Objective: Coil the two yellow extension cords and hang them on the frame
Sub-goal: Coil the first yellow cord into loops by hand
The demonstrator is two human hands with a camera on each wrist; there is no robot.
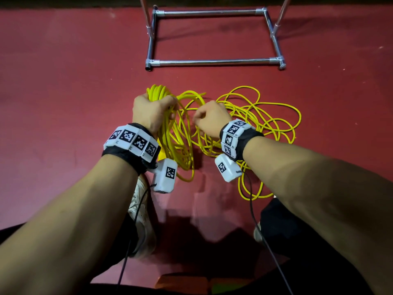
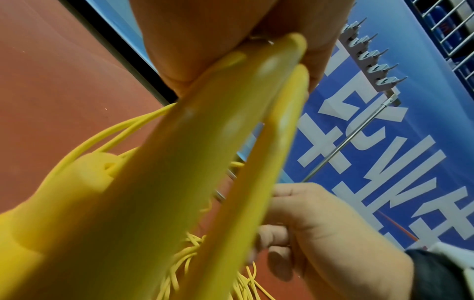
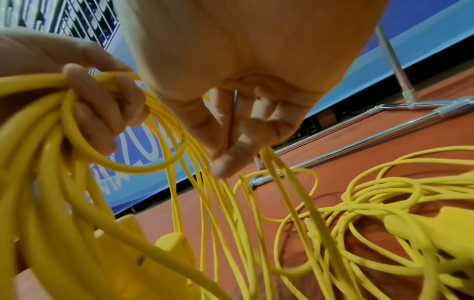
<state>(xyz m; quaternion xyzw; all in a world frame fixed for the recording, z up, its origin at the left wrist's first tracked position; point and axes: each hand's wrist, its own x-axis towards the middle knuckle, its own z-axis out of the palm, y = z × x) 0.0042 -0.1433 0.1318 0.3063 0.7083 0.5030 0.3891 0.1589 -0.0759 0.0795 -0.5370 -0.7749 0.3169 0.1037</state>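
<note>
My left hand [image 1: 153,111] grips a bundle of yellow cord loops [image 1: 158,92] at its top, and the loops hang down to the red floor. This cord's yellow socket block [image 2: 205,162] dangles close under my left palm and looks blurred. To the right, my right hand [image 1: 210,120] has its fingers curled and pinches one strand [image 3: 271,160] that runs down from the fingertips. The second yellow cord [image 1: 265,116] lies in a loose tangle on the floor at the right, with its socket block [image 3: 448,229] among the loops. The metal tube frame [image 1: 214,61] stands beyond both cords.
Two frame uprights [image 1: 280,15] rise from the far side of the base. My shoes [image 1: 140,216] stand on the red floor [image 1: 63,81] just behind the cords. A blue banner [image 2: 384,142] and a row of metal hooks [image 2: 372,58] lie behind the frame.
</note>
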